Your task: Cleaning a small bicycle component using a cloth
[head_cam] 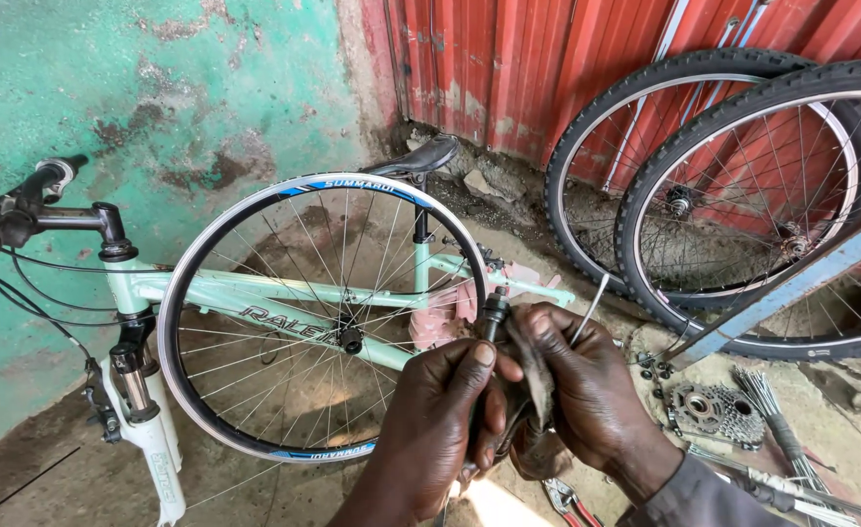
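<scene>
My left hand (440,420) is closed around a dark metal hub axle (494,314) that sticks up between my hands. My right hand (586,390) presses a dark greasy rag (530,366) against that axle and also holds a thin silver rod (593,304) that points up. Just behind my hands a bare spoked wheel rim (211,239) with no tyre leans against a pale green bicycle frame (255,293). A small part of the axle below my fingers is hidden.
Black handlebars (20,210) and a white fork (152,439) are at the left. Two tyred wheels (742,195) lean on a red corrugated wall. A blue bar (791,288), a gear cassette (718,410), loose spokes (777,415) and small nuts lie at the right.
</scene>
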